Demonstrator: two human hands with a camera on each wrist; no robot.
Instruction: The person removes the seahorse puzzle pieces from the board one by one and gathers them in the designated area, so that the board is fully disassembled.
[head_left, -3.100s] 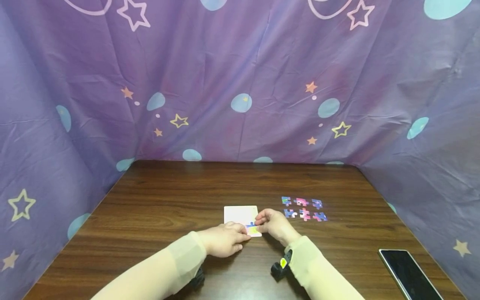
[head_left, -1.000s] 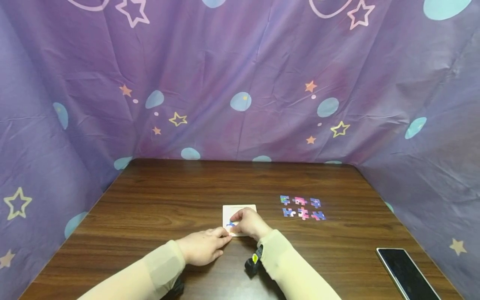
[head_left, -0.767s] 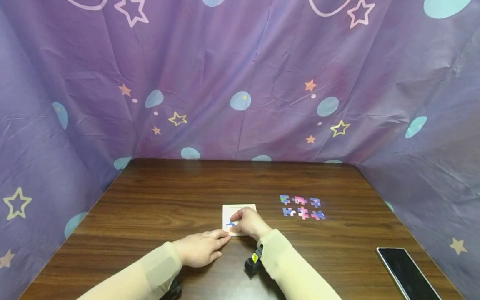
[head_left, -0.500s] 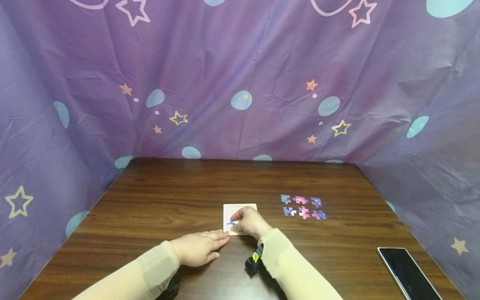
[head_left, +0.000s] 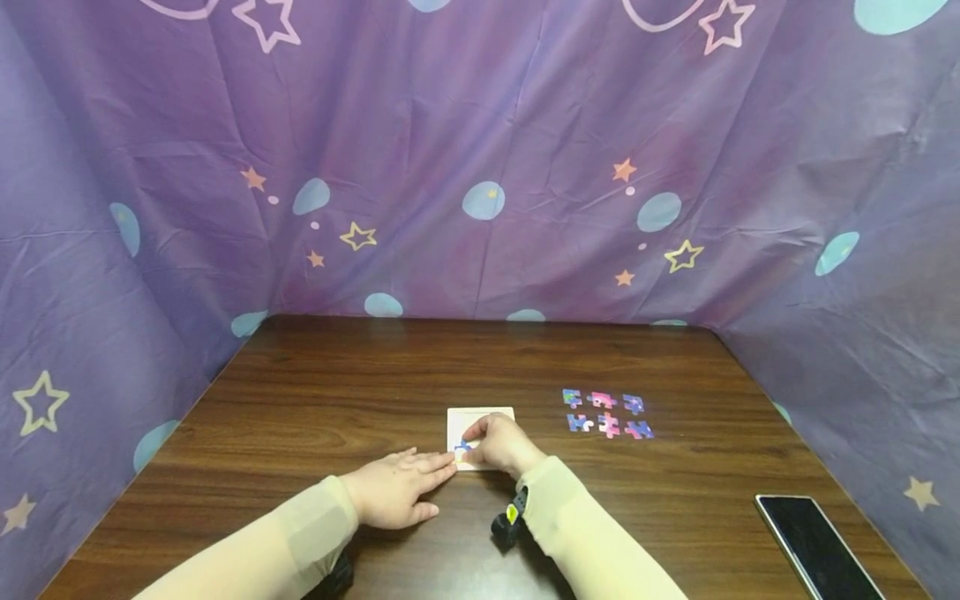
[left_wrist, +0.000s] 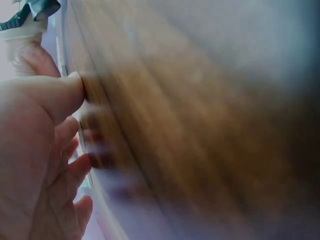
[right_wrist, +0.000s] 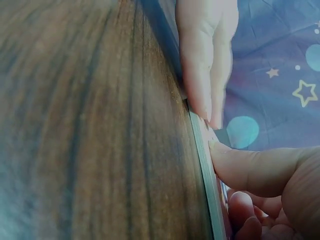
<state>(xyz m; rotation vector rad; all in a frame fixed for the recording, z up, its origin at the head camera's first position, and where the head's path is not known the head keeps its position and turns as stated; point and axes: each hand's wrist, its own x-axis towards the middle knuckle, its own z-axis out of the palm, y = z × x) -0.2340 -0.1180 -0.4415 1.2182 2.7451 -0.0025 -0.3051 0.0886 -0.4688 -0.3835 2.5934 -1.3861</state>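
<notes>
A square white puzzle board (head_left: 480, 410) lies flat on the table, much of it hidden by my right hand (head_left: 504, 446). Thumb and fingers of that hand pinch a small blue-and-white puzzle piece (head_left: 462, 447) low at the board's near left side. My left hand (head_left: 393, 490) rests palm down on the tabletop, fingers straight, tips right at the board's near left corner. In the right wrist view, the right thumb (right_wrist: 250, 167) lies at the board's edge (right_wrist: 205, 170), with the left fingers (right_wrist: 197, 65) beyond it. The left wrist view shows the left hand (left_wrist: 40, 145) with its fingers extended.
Several loose puzzle pieces (head_left: 608, 426), pink and blue, lie in two rows right of the board. A phone (head_left: 817, 542) lies near the table's right edge. Behind the brown wooden table (head_left: 360, 367) hangs a purple curtain (head_left: 420, 150) with stars.
Over three seconds, my right hand has moved left across the board with the piece at its fingertips. My left hand has slid left, and its fingers have lately spread a little.
</notes>
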